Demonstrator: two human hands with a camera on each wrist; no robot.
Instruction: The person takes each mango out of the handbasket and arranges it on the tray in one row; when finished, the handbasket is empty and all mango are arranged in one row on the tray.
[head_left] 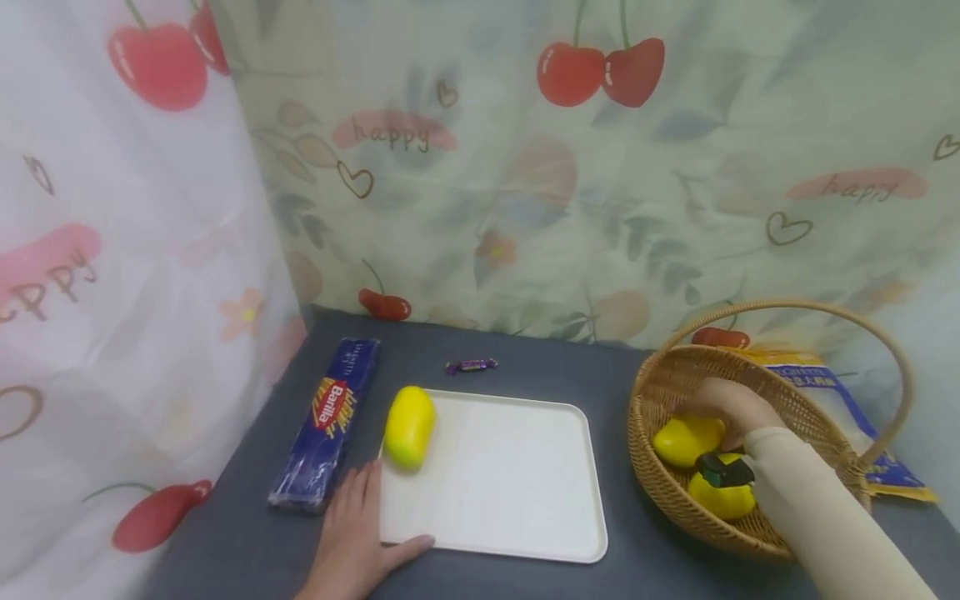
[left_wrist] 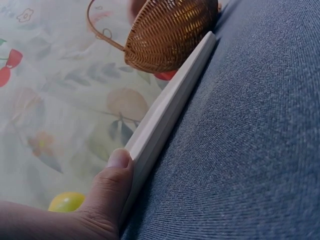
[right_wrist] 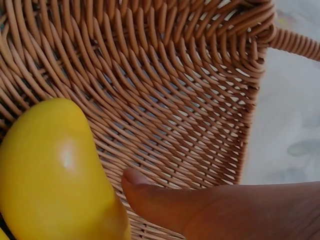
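Observation:
My left hand [head_left: 352, 525] lies at the near left corner of a white tray [head_left: 502, 483], fingers straight along its left side. The thumb rests against the tray's near rim [left_wrist: 165, 110]. A yellow mango [head_left: 410, 427] with a greenish end lies on the tray's left edge, just beyond the fingertips. My right hand [head_left: 731, 408] reaches into a wicker basket [head_left: 652, 492], over one yellow mango [head_left: 682, 442]. A second mango [head_left: 723, 496] lies nearer me. In the right wrist view the extended thumb [right_wrist: 165, 200] is beside a mango [right_wrist: 55, 170]; the other fingers are hidden.
A blue Barilla spaghetti pack [head_left: 326, 425] lies left of the tray. Behind the tray is a small purple wrapped candy [head_left: 471, 366]. A blue, white and yellow bag [head_left: 832, 400] lies behind the basket, whose tall handle [head_left: 900, 358] arches above it. Patterned curtains hang behind and left.

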